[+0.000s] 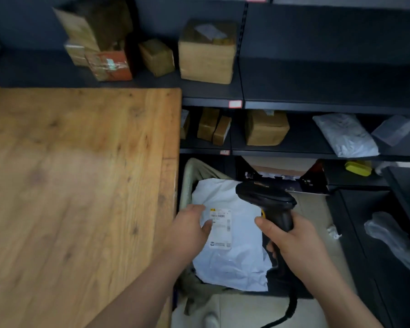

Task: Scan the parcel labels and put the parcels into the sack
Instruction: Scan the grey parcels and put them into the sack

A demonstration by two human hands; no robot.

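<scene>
A: Quick, where do we put the parcel?
B: We mark the white parcel (232, 261) over the open sack (187, 177), which is squeezed between the surface (81, 185) and the shelves (317, 105). The label (220, 229) faces up.
A: Grips?
B: The left hand (188, 230) pinches the parcel's left edge, thumb just beside the label. The right hand (294, 242) has a full grip round the handle of the scanner (266, 197), whose head hangs over the parcel's top right part.
A: Risks, we need those.
B: We judge three. The thumb sits so near the barcode that it could cover it, so no read. The parcel is crinkled and held on one side only, so it could sag and bend the label away from the scanner. And the cable (291, 306) trails down near the sack, so it could catch on the rim as the parcel goes in.
A: Could it miss the sack?
B: Possibly. The mouth looks tight against the surface edge.
A: Room?
B: Worn wooden surface on the left. Dark metal shelves behind, with brown taped boxes (206, 55) and pale plastic bags (346, 136) on the right. Blurry, so we can't read the label.
</scene>
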